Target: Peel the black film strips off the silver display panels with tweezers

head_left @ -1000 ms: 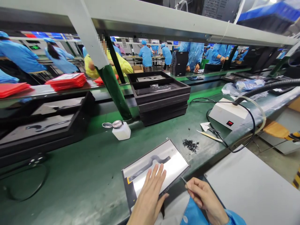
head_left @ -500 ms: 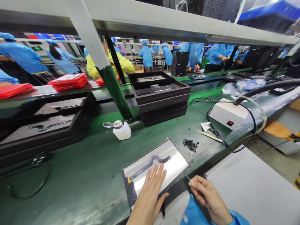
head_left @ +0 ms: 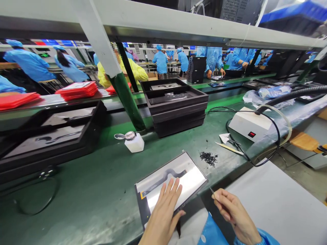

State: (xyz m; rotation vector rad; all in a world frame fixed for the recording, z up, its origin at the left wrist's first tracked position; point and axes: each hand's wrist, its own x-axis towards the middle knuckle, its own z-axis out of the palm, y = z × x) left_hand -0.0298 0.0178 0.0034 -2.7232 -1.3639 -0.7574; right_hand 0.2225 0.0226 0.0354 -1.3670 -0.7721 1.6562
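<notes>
An LCD display panel [head_left: 195,173], silver-backed with a dark flex cable [head_left: 159,182], lies tilted at the bench's near edge. My left hand [head_left: 166,207] rests flat on it with fingers stretched out. Just off the panel's right corner, my right hand [head_left: 231,207] pinches a thin pointed tool [head_left: 211,191]; most of the tool is hidden by the fingers. A dark pointed thing [head_left: 178,228] shows below my left thumb, its kind unclear. Beyond the panel's right side sits a small heap of black scraps [head_left: 208,158].
A white dispenser bottle [head_left: 135,143] with its lid up stands behind the panel. Black trays [head_left: 178,115] are stacked at the back, and others [head_left: 94,136] lie left. To the right are a yellowish stick [head_left: 230,148], a white box [head_left: 249,124] and black cables. Co-workers sit across.
My right hand and its tool have moved slightly right, away from the panel's edge. My left hand stays flat on the panel. The whole view has shifted a little.
</notes>
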